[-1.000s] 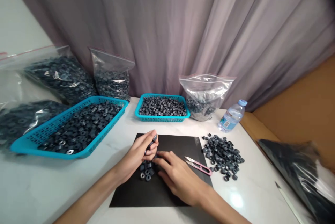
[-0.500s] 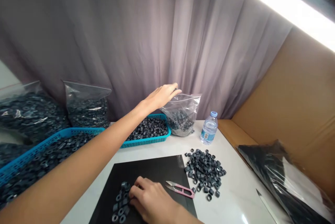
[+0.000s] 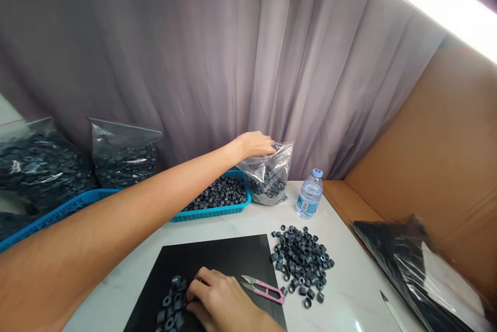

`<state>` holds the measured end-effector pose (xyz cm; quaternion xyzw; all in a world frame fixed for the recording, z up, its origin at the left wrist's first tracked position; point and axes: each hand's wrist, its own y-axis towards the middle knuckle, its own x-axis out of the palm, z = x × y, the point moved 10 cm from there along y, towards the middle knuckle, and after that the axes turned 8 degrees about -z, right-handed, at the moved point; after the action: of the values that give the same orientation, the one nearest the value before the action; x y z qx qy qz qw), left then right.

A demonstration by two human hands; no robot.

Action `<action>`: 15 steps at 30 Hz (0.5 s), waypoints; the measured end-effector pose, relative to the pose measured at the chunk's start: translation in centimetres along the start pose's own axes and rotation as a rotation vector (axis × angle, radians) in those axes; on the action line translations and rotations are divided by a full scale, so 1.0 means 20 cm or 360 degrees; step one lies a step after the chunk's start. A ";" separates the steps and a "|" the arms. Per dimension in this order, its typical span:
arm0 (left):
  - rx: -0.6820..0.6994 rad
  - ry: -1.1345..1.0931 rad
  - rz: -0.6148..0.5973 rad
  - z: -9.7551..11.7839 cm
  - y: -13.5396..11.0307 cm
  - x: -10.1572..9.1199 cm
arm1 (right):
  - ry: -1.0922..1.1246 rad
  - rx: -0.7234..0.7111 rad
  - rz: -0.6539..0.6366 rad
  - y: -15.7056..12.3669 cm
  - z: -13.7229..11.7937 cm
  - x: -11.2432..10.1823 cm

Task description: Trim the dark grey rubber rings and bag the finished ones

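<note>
My left hand [image 3: 259, 144] reaches across to the mouth of a clear zip bag [image 3: 267, 182] partly filled with small dark grey rings. Its fingers bend down over the opening; the thumb and anything in the grip are hidden. Low in the view, my right hand [image 3: 225, 298] rests on a black mat [image 3: 217, 251], fingers curled and drawn together beside a small group of dark grey rings [image 3: 171, 306]. What those fingertips hold cannot be made out. Pink-handled thread snips [image 3: 264, 289] lie on the mat, just right of that hand.
A loose pile of rings [image 3: 301, 257] lies right of the mat. Behind are a blue basket [image 3: 215, 212] of rings, another blue basket [image 3: 87, 198], filled bags [image 3: 124, 163] and a water bottle [image 3: 309, 195]. A pointed tool [image 3: 392, 311] and a dark plastic-wrapped bundle [image 3: 411, 259] lie right.
My left hand has moved right and slightly down, from above the bag's left edge to its opening, its fingers now bent downward. My right hand stays beside the rings; the view has shifted slightly.
</note>
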<state>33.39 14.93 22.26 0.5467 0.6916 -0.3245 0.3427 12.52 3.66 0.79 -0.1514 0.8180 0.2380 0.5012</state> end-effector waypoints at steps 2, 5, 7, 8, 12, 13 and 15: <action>-0.0010 -0.0003 -0.0027 -0.02 0.02 0.01 | 0.0010 -0.0016 -0.0028 -0.01 0.00 -0.02; -0.0038 -0.0054 -0.0041 -0.05 0.01 0.04 | 0.0054 -0.0017 -0.0075 -0.01 0.01 -0.05; -0.0064 -0.0109 -0.0028 -0.06 -0.01 0.06 | 0.0097 -0.0015 -0.0088 -0.02 0.01 -0.07; -0.0078 -0.0136 -0.0016 -0.07 -0.02 0.07 | 0.0122 -0.0020 -0.0089 -0.03 0.00 -0.09; -0.0097 -0.0226 0.0030 -0.08 -0.06 0.09 | 0.0348 -0.0073 -0.0048 -0.04 -0.02 -0.13; -0.0094 -0.0244 0.0038 -0.09 -0.07 0.08 | 0.0434 -0.0089 -0.0034 -0.05 -0.02 -0.14; -0.0091 -0.0281 0.0054 -0.08 -0.08 0.07 | 0.0595 -0.0111 -0.0017 -0.05 -0.02 -0.16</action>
<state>31.31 16.79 22.08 0.5176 0.6584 -0.3458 0.4231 14.08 2.52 3.52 -0.2146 0.8873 0.2314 0.3362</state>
